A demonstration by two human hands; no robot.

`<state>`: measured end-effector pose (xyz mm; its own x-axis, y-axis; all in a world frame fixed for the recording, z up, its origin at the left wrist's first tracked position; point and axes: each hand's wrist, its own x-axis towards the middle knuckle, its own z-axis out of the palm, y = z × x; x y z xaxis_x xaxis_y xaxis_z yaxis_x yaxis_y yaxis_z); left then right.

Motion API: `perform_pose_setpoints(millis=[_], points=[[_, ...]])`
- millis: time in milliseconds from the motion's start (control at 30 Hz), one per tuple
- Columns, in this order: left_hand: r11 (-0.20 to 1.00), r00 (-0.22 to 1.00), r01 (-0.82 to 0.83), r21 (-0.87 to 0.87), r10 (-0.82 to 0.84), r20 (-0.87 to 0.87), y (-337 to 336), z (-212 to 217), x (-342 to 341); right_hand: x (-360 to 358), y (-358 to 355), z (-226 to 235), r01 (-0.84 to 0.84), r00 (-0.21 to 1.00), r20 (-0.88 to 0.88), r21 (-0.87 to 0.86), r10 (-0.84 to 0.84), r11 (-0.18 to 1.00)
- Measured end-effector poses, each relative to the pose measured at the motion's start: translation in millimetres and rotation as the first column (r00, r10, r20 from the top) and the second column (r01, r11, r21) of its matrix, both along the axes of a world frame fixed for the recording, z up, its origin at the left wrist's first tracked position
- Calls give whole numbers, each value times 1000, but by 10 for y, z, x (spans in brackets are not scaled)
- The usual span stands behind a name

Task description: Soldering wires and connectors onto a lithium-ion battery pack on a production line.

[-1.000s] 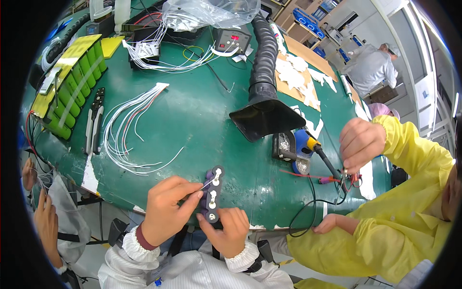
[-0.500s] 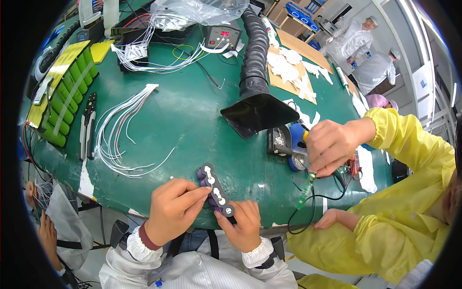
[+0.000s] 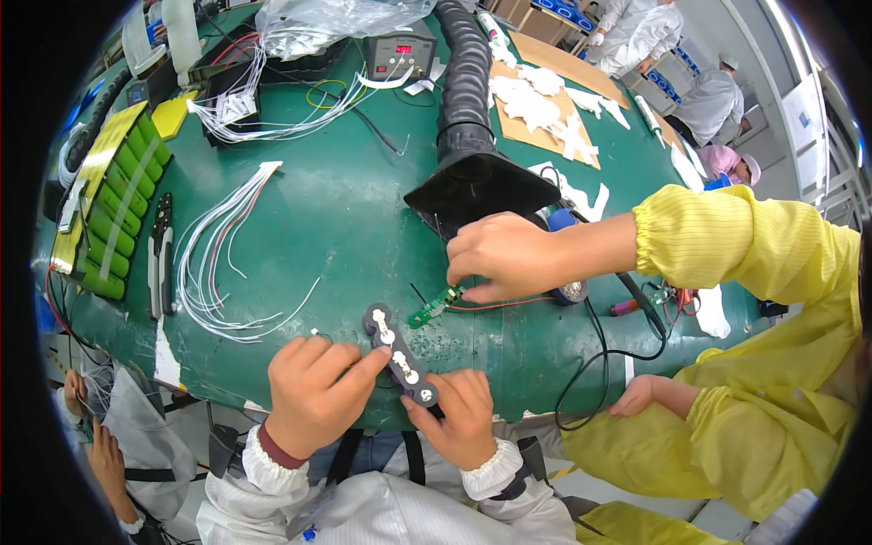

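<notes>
A small battery pack (image 3: 396, 349) with a dark grey top strip and several white patches along it is held upright and slanted over the near edge of the green table. My right hand (image 3: 457, 416) grips its lower right end between thumb and fingers. My left hand (image 3: 320, 389) is closed, its index fingertip and thumb pressed against the middle of the pack's left side. Just beyond the pack, a co-worker's hand (image 3: 509, 259) in a yellow sleeve holds a narrow green circuit board (image 3: 434, 308) with a red wire. The pack's underside is hidden by my fingers.
Left on the table (image 3: 300, 218) lie a bundle of white wires (image 3: 218, 236), a wire stripper (image 3: 161, 259) and a green cell pack (image 3: 123, 195). A black fume hose (image 3: 468, 100) hangs ahead, beside a soldering station (image 3: 400, 56). A black cable (image 3: 604, 354) loops at right.
The co-worker's hand has moved left with the circuit board, from the soldering area to just beyond my battery pack. My hands keep their hold on the pack; the view has shifted slightly.
</notes>
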<state>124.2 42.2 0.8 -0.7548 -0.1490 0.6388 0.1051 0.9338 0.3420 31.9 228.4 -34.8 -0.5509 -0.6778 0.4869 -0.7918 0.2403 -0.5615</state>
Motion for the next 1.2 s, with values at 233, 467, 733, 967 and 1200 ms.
perform_pose_setpoints(millis=[233,467,733,967,1200], points=[[995,999,-23,-96,20,-39,9,-53,14,-1,-3,-4,-1,1000,9,4,1,1000],[997,997,-18,80,24,-74,48,-120,-24,-7,-17,-3,-3,1000,14,-27,3,1000],[947,997,-56,317,73,-39,104,-113,59,-14,-9,-5,-4,999,42,-21,5,1000],[792,987,-86,604,152,-59,103,-228,482,-20,-3,-56,8,1000,20,-80,-7,997],[534,967,-155,831,252,18,-140,-122,548,-18,25,-42,2,999,41,-86,1,996]])
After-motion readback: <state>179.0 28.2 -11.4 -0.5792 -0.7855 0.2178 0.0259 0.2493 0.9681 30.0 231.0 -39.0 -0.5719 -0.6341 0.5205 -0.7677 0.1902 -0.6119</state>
